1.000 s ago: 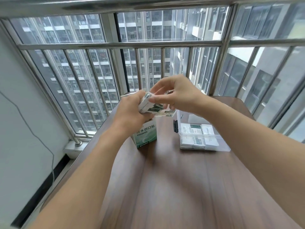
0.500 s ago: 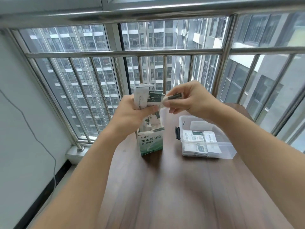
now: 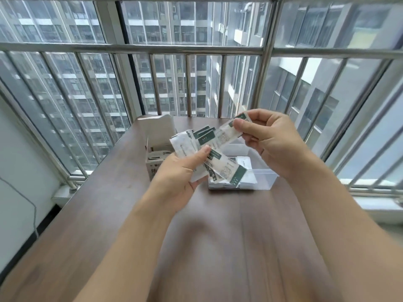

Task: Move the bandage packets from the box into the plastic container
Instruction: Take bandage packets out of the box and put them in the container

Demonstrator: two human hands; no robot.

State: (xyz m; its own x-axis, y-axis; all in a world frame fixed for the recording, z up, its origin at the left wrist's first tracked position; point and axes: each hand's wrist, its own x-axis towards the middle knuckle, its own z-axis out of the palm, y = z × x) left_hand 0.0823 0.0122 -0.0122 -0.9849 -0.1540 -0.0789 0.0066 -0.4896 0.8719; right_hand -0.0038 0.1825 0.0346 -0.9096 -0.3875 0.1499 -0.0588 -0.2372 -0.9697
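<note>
**Head view: both hands hold bandage packets above the container**

Head camera looks down along two bare forearms onto a dark wooden table (image 3: 218,247) set against a barred window (image 3: 196,49), with tall apartment blocks (image 3: 170,83) outside. At far left a pale wall (image 3: 19,171) carries a thin cable (image 3: 32,205) running down it.

Left of centre on the table stands the box (image 3: 156,147), white, its top flap raised; a few packets show inside its open mouth, and its lower front is hidden behind the left hand.

The left hand (image 3: 181,177) is raised just in front of the box, thumb pressed across a fanned bunch of bandage packets (image 3: 196,142), white with dark green ends. The bunch spreads up and to the right, and one packet hangs down toward the container.

Behind and below the bunch sits the plastic container (image 3: 265,178), clear and rectangular, just to the right of the box. More packets lie flat inside it, along its near side.

The right hand (image 3: 270,140) is held above the container, thumb and fingers pinching the upper end of a single packet (image 3: 226,132). That packet slants down to the left, and its lower end overlaps the fanned bunch in the left hand.
</note>
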